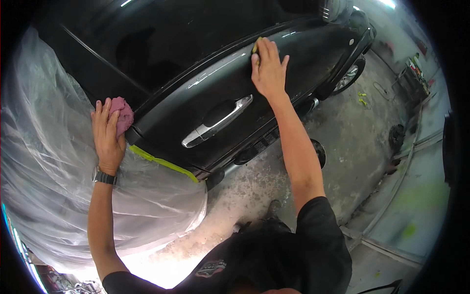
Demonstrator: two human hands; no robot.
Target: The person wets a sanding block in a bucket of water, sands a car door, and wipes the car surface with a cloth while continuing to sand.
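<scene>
My left hand [106, 137], with a dark watch on its wrist, presses a crumpled pink cloth [122, 115] against the car at the rear edge of the door. My right hand [270, 71] lies over a small yellow pad [256, 47], mostly hidden by my fingers, on the upper part of the black car door [293, 63]. The thumb side of that hand faces left, and the little finger stands a bit apart. Below and between my hands is the door's chrome handle [218, 128].
Clear plastic sheeting [54, 147] covers the car to the left, edged with yellow-green masking tape [164, 162]. The side mirror [337, 11] and a wheel [348, 77] are at upper right. Bits of yellow-green tape [362, 99] lie on the concrete floor; a paint-marked wall [416, 206] stands right.
</scene>
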